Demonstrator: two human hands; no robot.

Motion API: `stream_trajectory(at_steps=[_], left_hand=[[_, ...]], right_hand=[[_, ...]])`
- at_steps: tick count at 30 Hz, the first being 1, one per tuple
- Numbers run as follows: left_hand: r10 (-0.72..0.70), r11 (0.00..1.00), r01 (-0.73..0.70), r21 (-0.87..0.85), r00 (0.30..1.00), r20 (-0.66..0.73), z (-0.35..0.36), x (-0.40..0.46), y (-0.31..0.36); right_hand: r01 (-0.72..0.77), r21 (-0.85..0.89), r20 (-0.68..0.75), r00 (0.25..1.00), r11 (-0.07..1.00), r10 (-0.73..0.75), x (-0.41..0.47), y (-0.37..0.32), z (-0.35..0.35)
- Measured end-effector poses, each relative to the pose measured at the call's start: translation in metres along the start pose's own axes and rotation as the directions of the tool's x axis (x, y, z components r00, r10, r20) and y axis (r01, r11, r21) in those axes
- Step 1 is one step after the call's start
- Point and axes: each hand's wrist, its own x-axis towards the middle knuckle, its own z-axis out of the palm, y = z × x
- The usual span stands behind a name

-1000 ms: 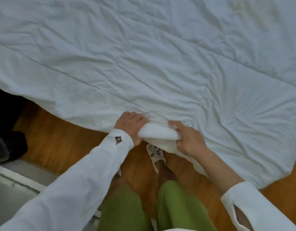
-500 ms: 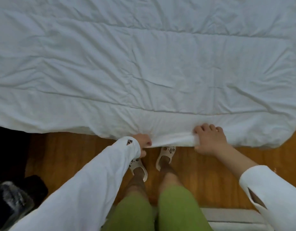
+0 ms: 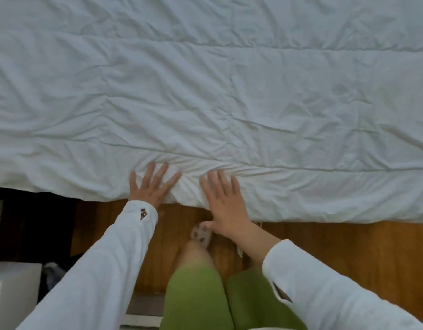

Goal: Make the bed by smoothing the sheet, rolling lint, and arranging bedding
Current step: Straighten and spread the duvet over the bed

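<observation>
A white quilted duvet covers the bed and fills the upper two thirds of the head view, creased all over. Its near edge hangs over the wooden floor. My left hand lies flat on the duvet's near edge with fingers spread and straight. My right hand lies flat beside it, fingers straight, palm on the edge and thumb hanging past it. The cloth between and above the two hands is bunched into small folds. Neither hand holds anything.
Wooden floor runs along the bed's near side. My green-trousered legs and a patterned slipper stand close to the bed. A dark gap and a white box are at the left.
Both hands have let go of the duvet's edge they were gripping and now lie flat on top of it, fingers spread. The edge has dropped and the view has moved closer.
</observation>
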Motion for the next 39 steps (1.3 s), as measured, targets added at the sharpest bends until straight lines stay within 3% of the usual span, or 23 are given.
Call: stream_trajectory(at_steps=[2, 4, 6, 9, 11, 14, 17, 19, 22, 24, 27, 32, 34, 37, 39], left_hand=[[-0.042, 0.999, 0.042, -0.006, 0.999, -0.032, 0.009, -0.004, -0.021], [0.009, 1.0, -0.007, 0.023, 0.995, -0.104, 0.024, -0.002, -0.051], [0.143, 0.987, -0.128, 0.094, 0.975, -0.171, 0.034, 0.005, -0.083], [0.338, 0.938, -0.295, 0.182, 0.893, -0.297, 0.047, 0.015, -0.127], [0.376, 0.926, -0.349, 0.144, 0.888, -0.265, 0.043, 0.014, -0.152], [0.319, 0.947, -0.317, 0.055, 0.947, -0.038, 0.036, 0.004, -0.175], [0.245, 0.955, -0.253, -0.155, 0.967, -0.07, 0.002, 0.002, -0.189], [0.089, 0.969, -0.105, -0.224, 0.993, -0.081, -0.021, 0.012, -0.214], [-0.12, 0.982, 0.135, -0.135, 0.986, 0.112, -0.03, 0.01, -0.252], [-0.093, 0.982, 0.13, -0.139, 0.964, 0.25, -0.014, -0.006, -0.254], [0.031, 0.979, 0.039, -0.198, 0.94, 0.34, 0.009, -0.027, -0.246], [0.195, 0.928, -0.05, -0.369, 0.909, 0.368, 0.032, -0.044, -0.265], [0.197, 0.886, -0.004, -0.463, 0.908, 0.368, 0.038, -0.055, -0.278], [0.054, 0.773, 0.047, -0.633, 0.989, 0.139, 0.041, -0.065, -0.302], [-0.01, 0.834, 0.039, -0.55, 0.998, 0.056, 0.041, -0.063, -0.321]], right_hand=[[0.062, -0.096, 0.029, 0.998, 0.993, -0.059, 0.019, -0.034, 0.004], [0.088, -0.17, 0.036, 0.996, 0.982, -0.083, 0.042, -0.066, 0.001], [0.036, -0.22, 0.058, 0.998, 0.975, -0.024, 0.07, -0.09, -0.002], [-0.138, -0.218, 0.099, 0.982, 0.966, 0.163, 0.097, -0.113, -0.017], [-0.144, -0.15, 0.104, 0.982, 0.978, 0.16, 0.101, -0.121, -0.03], [-0.226, 0.02, 0.212, 0.953, 0.974, 0.217, 0.092, -0.113, -0.068], [-0.349, 0.211, 0.157, 0.934, 0.913, 0.32, 0.09, -0.106, -0.098], [-0.412, 0.289, 0.142, 0.911, 0.865, 0.386, 0.096, -0.107, -0.097], [-0.494, 0.247, 0.236, 0.865, 0.833, 0.443, 0.106, -0.12, -0.077], [-0.491, 0.215, 0.276, 0.86, 0.844, 0.43, 0.101, -0.131, -0.057], [-0.483, 0.186, 0.268, 0.863, 0.855, 0.429, 0.087, -0.143, -0.038], [-0.444, 0.191, 0.326, 0.87, 0.876, 0.37, 0.094, -0.155, -0.04], [-0.458, 0.318, 0.327, 0.875, 0.83, 0.357, 0.104, -0.173, -0.037], [-0.373, 0.531, 0.149, 0.925, 0.761, 0.35, 0.121, -0.216, -0.028], [-0.262, 0.495, 0.028, 0.958, 0.829, 0.287, 0.137, -0.249, -0.026]])
